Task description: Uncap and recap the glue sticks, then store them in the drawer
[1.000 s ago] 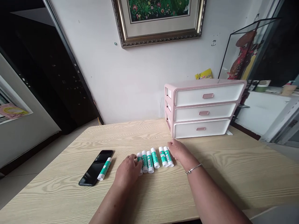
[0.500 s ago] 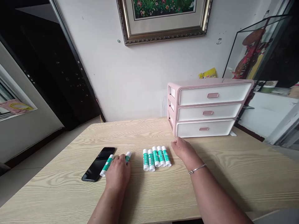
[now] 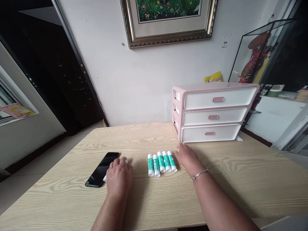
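My left hand (image 3: 118, 175) is closed over a green-and-white glue stick (image 3: 127, 160), whose white end shows past the fingers. The white end of a second glue stick (image 3: 105, 178) peeks out on the hand's left side; the rest of it is covered. To the right, several glue sticks (image 3: 161, 162) lie side by side in an uneven row on the wooden table (image 3: 154, 205). My right hand (image 3: 186, 156) rests by the row's right end, its fingers loosely curled and slightly apart, with nothing seen in them. The thumb side is close to the rightmost glue stick (image 3: 172, 161).
A black phone (image 3: 99, 173) lies flat just left of my left hand. Behind my right hand stands a pink-and-white drawer unit (image 3: 214, 115), its drawers closed. A yellow packet (image 3: 215, 77) shows behind the unit's top. The wall (image 3: 134, 93) borders the table's far side.
My left hand has moved slightly left with the glue stick, toward the one by the phone, now covering most of both. My right hand has loosened from a fist and shifted slightly toward the row.
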A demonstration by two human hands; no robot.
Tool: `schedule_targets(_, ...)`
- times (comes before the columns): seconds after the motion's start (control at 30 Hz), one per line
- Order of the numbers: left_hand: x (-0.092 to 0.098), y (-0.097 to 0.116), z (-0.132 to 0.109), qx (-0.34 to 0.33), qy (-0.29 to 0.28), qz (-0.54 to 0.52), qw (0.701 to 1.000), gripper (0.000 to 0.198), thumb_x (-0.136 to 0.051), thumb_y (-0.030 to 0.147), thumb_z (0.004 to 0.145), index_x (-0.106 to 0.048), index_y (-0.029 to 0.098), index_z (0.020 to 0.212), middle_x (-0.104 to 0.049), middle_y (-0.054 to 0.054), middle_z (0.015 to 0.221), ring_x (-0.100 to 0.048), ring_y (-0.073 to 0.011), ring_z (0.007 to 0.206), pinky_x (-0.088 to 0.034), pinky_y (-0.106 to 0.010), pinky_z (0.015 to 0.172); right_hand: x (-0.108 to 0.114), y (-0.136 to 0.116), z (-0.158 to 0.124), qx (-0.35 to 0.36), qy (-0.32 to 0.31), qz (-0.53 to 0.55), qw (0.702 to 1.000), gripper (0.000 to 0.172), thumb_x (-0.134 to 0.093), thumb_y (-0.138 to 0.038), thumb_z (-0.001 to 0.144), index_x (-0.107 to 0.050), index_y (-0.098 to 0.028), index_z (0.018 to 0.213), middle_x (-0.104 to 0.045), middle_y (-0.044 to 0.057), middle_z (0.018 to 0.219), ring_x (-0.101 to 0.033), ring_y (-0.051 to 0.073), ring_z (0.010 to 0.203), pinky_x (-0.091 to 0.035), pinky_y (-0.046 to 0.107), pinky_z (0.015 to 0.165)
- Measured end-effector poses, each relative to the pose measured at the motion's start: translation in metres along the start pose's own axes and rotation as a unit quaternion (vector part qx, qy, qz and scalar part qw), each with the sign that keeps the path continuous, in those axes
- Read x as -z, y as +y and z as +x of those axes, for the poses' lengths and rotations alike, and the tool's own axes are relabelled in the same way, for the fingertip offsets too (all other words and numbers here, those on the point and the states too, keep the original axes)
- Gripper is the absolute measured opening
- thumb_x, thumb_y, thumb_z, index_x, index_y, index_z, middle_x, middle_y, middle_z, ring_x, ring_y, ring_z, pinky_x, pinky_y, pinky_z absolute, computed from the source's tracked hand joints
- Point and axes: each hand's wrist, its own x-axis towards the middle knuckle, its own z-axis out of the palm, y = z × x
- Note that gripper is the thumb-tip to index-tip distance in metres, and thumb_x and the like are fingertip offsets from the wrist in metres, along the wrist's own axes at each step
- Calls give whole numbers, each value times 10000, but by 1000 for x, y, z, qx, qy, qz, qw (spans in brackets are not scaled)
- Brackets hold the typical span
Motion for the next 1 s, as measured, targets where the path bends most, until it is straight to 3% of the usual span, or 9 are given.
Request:
schedule_targets(0.2, 16, 6, 0, 18, -54, 18, 998, 396, -506, 323, 916, -639, 153, 1248, -657, -150, 1150, -585, -302, 1073, -448, -355, 854, 7, -8, -3, 1, 38, -10, 999, 314, -517, -289, 906, -651, -113, 1130, -668, 190, 1137, -589, 305, 1129, -404, 359, 940)
schedule_targets(0.4, 9, 2, 2, 22, -91, 16, 996, 409, -467, 281, 930, -579, 141, 1298, -681, -161, 1141, -642, -294, 1034, -462, -352, 839, 21, -25, -16, 54, 114, 40, 991, 288, -483, -252, 934, -680, -152, 1118, -693, 143, 1134, -596, 258, 1083, -399, 319, 928)
schedule_targets(0.5, 4, 5, 4, 17, -113, -29, 993, 401, -440, 222, 939, -556, 137, 1314, -692, -163, 1167, -637, -277, 1110, -453, -346, 911, 23, -34, -22, 88, 127, 89, 984, 242, -472, -214, 933, -703, -182, 1000, -723, 98, 1045, -618, 215, 1003, -411, 277, 861)
schedule_targets(0.6, 4, 9, 3, 4, -90, -154, 984, 399, -404, 236, 966, -528, 123, 1328, -671, -174, 1239, -604, -264, 1198, -444, -360, 984, 24, -41, -29, 122, 133, 162, 970, 222, -481, -227, 930, -701, -201, 945, -735, 57, 944, -636, 182, 906, -417, 251, 795)
schedule_targets(0.77, 18, 26, -5, -83, -58, -404, 909, 378, -421, 366, 980, -533, 193, 1297, -660, -103, 1263, -617, -230, 1155, -475, -346, 981, 22, -52, -41, 202, 101, 299, 927, 310, -430, -405, 987, -667, -207, 953, -690, 6, 749, -611, 150, 695, -407, 241, 653)
schedule_targets(0.87, 28, 40, -8, -144, -79, -473, 865, 355, -437, 375, 985, -535, 211, 1284, -662, -95, 1233, -622, -224, 1106, -487, -351, 961, 17, -55, -46, 221, 61, 351, 908, 390, -376, -487, 1011, -640, -205, 960, -652, -8, 698, -586, 140, 651, -397, 234, 620)
schedule_targets(1.0, 32, 56, -11, -206, -115, -513, 825, 339, -433, 347, 997, -527, 227, 1300, -660, -93, 1206, -626, -206, 1043, -504, -342, 911, 9, -57, -45, 216, 45, 349, 911, 404, -370, -504, 1016, -621, -209, 906, -629, -13, 675, -576, 140, 656, -399, 230, 624)
